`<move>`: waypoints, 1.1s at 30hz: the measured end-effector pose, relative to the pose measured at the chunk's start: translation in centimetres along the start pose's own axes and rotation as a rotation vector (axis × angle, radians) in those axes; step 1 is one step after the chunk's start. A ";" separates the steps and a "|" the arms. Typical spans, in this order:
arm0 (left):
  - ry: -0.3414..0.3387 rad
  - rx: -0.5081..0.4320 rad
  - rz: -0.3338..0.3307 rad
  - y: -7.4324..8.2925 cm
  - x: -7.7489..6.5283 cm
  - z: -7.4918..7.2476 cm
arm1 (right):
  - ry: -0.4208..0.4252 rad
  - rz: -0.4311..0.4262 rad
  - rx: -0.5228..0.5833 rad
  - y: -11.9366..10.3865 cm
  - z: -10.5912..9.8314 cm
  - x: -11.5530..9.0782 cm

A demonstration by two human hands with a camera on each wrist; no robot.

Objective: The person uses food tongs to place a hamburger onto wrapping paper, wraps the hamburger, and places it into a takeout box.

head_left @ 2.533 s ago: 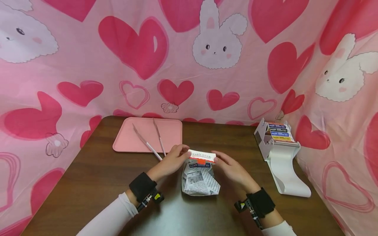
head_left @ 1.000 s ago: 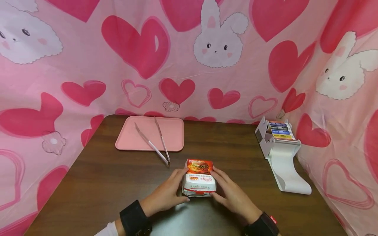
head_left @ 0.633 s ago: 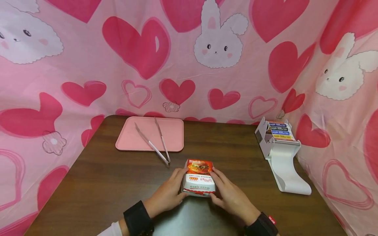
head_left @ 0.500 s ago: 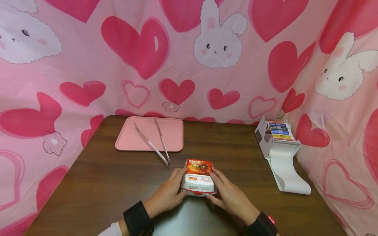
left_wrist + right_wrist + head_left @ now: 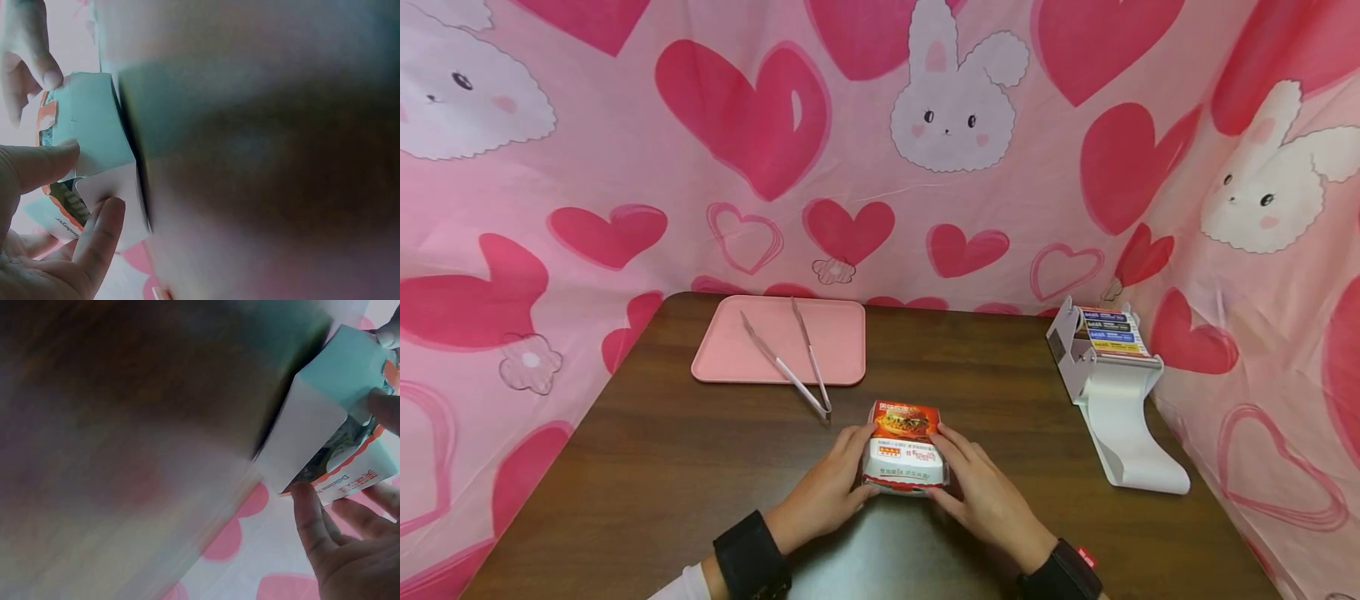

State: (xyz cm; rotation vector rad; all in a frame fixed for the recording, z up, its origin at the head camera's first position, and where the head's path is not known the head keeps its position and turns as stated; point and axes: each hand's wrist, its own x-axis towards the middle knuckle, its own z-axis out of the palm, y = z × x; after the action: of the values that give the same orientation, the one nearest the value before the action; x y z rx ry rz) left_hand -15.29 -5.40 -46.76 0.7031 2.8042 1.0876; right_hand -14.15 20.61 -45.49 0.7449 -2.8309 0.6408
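A cardboard burger box (image 5: 904,450), white and red with a burger picture on its lid, sits at the middle of the table between my two hands. My left hand (image 5: 823,492) holds its left side, thumb near the front corner and fingers along the side. On the right side my right hand (image 5: 988,496) holds it in the same way. Both wrist views show a gap at the side of the box (image 5: 94,119), between lid and base, where dark printed paper (image 5: 337,447) shows. Whatever the paper wraps is hidden.
Behind on the left lies a pink tray (image 5: 715,358), with metal tongs (image 5: 790,371) resting partly on it and reaching onto the wooden table (image 5: 647,467). At the right stands a label dispenser (image 5: 1105,342) with a white paper strip (image 5: 1138,446) hanging out.
My hands have brought the raised lid down over the newsprint wrap and moved from the lid's edge to the box's sides. In the last half second almost nothing has moved.
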 end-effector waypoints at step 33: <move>0.099 -0.163 0.042 0.0 1.3 -0.4 | 0.095 0.084 0.228 -0.5 0.5 0.5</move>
State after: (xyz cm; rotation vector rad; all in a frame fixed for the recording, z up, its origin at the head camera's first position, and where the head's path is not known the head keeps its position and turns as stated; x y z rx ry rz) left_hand -16.54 -5.09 -46.27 0.7130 2.7498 1.3751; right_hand -14.34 19.84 -45.61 0.6116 -2.7438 0.9975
